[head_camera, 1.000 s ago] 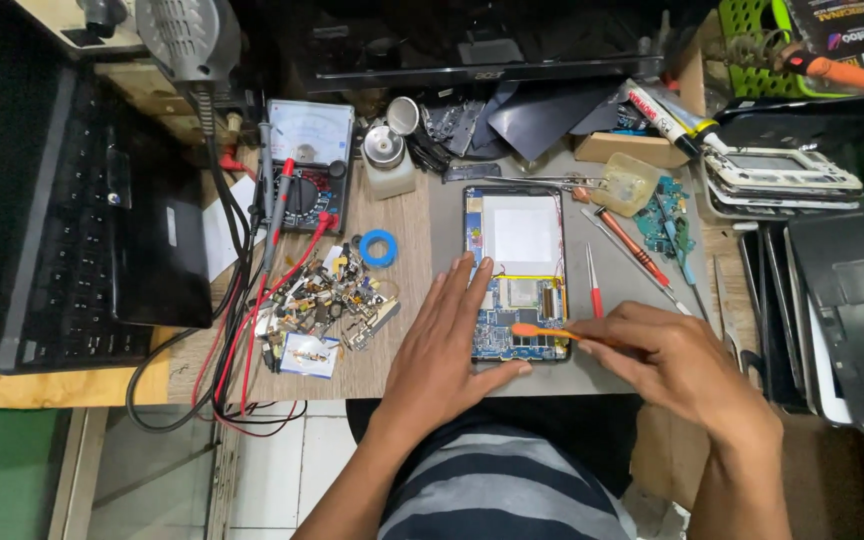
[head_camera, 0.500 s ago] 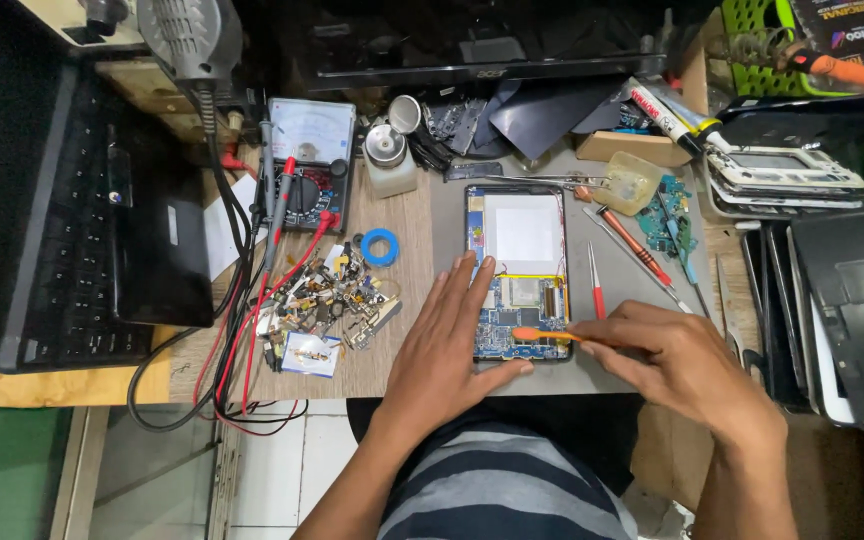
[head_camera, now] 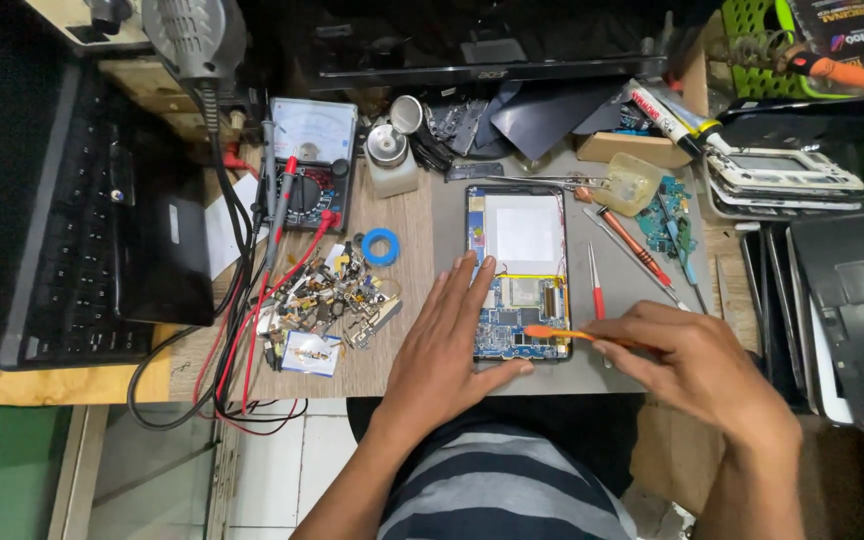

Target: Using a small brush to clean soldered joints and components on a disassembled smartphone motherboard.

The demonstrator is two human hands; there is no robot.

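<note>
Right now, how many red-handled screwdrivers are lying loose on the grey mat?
2. One small red-handled screwdriver lies just right of the opened tablet; a longer one lies diagonally further right. Others may be hidden in the clutter.

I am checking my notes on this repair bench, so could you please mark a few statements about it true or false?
1. The left hand lies flat against the opened tablet. True.
2. The right hand holds a soldering iron. False: it holds a thin orange tool, its tip over the blue circuit board.
3. An analog multimeter sits left of the tablet. True.
4. The blue tape ring rests on the tablet. False: it lies on the bench, left of it.
</note>
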